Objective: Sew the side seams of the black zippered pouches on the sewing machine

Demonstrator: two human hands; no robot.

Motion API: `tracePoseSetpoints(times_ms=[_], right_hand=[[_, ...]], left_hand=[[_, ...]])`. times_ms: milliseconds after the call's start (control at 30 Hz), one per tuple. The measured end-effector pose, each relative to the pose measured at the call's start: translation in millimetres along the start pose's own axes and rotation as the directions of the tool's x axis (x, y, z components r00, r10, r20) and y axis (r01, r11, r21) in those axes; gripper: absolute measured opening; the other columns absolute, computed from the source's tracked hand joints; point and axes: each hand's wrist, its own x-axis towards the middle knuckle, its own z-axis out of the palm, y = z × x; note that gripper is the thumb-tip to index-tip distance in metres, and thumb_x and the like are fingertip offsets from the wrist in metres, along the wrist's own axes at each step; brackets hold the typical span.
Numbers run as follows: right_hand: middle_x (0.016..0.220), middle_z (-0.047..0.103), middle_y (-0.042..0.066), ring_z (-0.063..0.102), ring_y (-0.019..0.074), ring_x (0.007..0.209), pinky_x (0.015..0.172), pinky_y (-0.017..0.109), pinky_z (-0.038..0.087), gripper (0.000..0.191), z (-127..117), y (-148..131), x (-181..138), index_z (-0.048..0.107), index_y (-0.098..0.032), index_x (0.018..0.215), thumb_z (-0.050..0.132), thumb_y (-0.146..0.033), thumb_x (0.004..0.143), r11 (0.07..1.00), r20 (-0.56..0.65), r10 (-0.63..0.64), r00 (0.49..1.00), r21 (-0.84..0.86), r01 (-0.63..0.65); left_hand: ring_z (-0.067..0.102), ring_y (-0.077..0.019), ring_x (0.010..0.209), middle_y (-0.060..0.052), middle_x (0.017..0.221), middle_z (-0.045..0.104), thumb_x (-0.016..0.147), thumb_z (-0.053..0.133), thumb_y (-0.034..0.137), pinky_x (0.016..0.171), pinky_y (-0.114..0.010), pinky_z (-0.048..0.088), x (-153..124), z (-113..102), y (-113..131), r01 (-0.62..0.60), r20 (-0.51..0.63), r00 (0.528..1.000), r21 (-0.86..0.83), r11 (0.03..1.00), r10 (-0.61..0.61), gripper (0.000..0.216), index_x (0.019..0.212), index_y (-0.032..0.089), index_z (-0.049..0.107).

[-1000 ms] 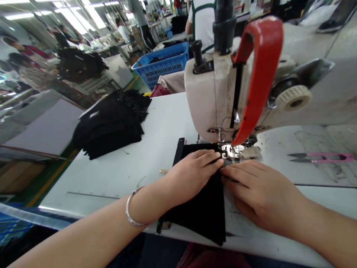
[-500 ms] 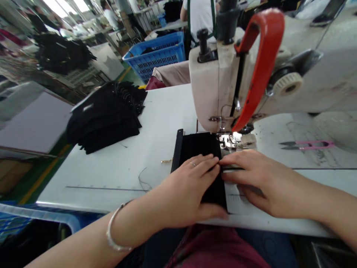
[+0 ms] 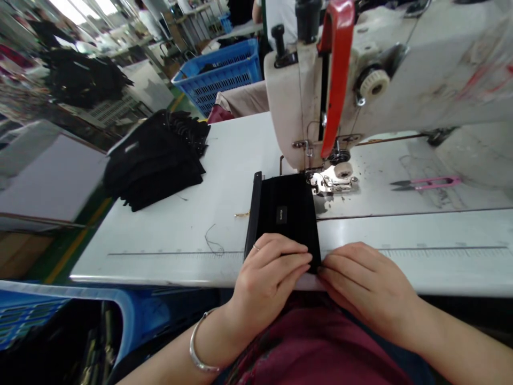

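A black fabric piece (image 3: 285,211) with a small label lies flat on the white table, its far end beside the presser foot (image 3: 326,183) of the sewing machine (image 3: 316,101). My left hand (image 3: 264,280), ring and bracelet on, rests fingers-flat on the piece's near end at the table edge. My right hand (image 3: 366,286) lies alongside, fingertips pressing the piece's near right corner. Both hands have their fingers stretched together, holding the cloth down.
A pile of black fabric pieces (image 3: 158,160) sits at the table's left. Pink thread snips (image 3: 427,183) lie to the right of the machine. A blue basket (image 3: 224,77) stands behind the table; a blue bin (image 3: 64,326) is at lower left. Other people work far off.
The black piece has been drawn toward me, out from the presser foot, and both hands slid back with it to the table's near edge. The camera tilted down.
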Motion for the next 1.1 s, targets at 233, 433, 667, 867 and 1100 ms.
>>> tracePoseSetpoints(times_ms=[233, 433, 667, 867, 1100], right_hand=[[0.098, 0.071, 0.006, 0.06, 0.0203, 0.09, 0.083, 0.037, 0.049, 0.012, -0.6, -1.6, -4.8, 0.068, -0.012, 0.102, 0.062, -0.008, 0.093, 1.0, -0.05, -0.021, 0.999, -0.011, 0.02], [0.097, 0.071, 0.007, 0.062, 0.02, 0.091, 0.082, 0.037, 0.051, 0.012, 1.0, -0.8, -6.7, 0.07, -0.012, 0.101, 0.062, -0.008, 0.093, 0.999, -0.073, -0.047, 0.996, -0.006, 0.046], [0.096, 0.072, 0.006, 0.062, 0.02, 0.09, 0.082, 0.037, 0.051, 0.011, -0.5, -2.5, -6.9, 0.07, -0.011, 0.099, 0.063, -0.007, 0.092, 0.999, -0.092, -0.047, 0.995, -0.023, 0.045], [0.093, 0.071, 0.005, 0.063, 0.0193, 0.088, 0.081, 0.037, 0.052, 0.011, 1.2, -3.2, -8.0, 0.071, -0.012, 0.097, 0.064, -0.006, 0.091, 0.998, -0.099, -0.047, 0.994, -0.036, 0.043], [0.097, 0.073, 0.005, 0.063, 0.0199, 0.092, 0.084, 0.037, 0.052, 0.015, -3.8, -3.6, -9.5, 0.071, -0.011, 0.105, 0.062, -0.007, 0.093, 0.999, -0.074, -0.04, 0.996, -0.016, 0.039]], left_hand=[[0.061, -0.0152, 0.094, -0.004, 0.101, 0.07, 0.091, 0.067, 0.001, 0.085, -0.03, 0.052, -4.0, 2.4, 9.7, -0.064, -0.056, 0.996, 0.02, 0.998, 0.065, 0.022, 0.106, 0.016, 0.071], [0.058, -0.0178, 0.094, -0.007, 0.103, 0.067, 0.098, 0.056, 0.004, 0.089, -0.034, 0.05, -4.6, 5.4, 7.3, -0.093, 0.165, 0.983, 0.093, 0.991, 0.077, 0.019, 0.11, 0.014, 0.066], [0.058, -0.0168, 0.094, -0.006, 0.103, 0.067, 0.096, 0.057, 0.001, 0.088, -0.032, 0.05, -7.7, 6.6, 1.8, -0.098, 0.171, 0.981, 0.033, 0.995, 0.091, 0.021, 0.11, 0.014, 0.065], [0.059, -0.0183, 0.099, -0.008, 0.111, 0.069, 0.097, 0.052, 0.001, 0.094, -0.034, 0.052, -11.0, 7.7, -1.3, -0.132, 0.205, 0.971, 0.035, 0.991, 0.123, 0.027, 0.118, 0.014, 0.063], [0.06, -0.0167, 0.098, -0.007, 0.109, 0.07, 0.096, 0.055, 0.001, 0.093, -0.032, 0.052, -4.6, 4.6, 1.4, -0.113, 0.256, 0.961, 0.032, 0.993, 0.101, 0.023, 0.113, 0.013, 0.065]])
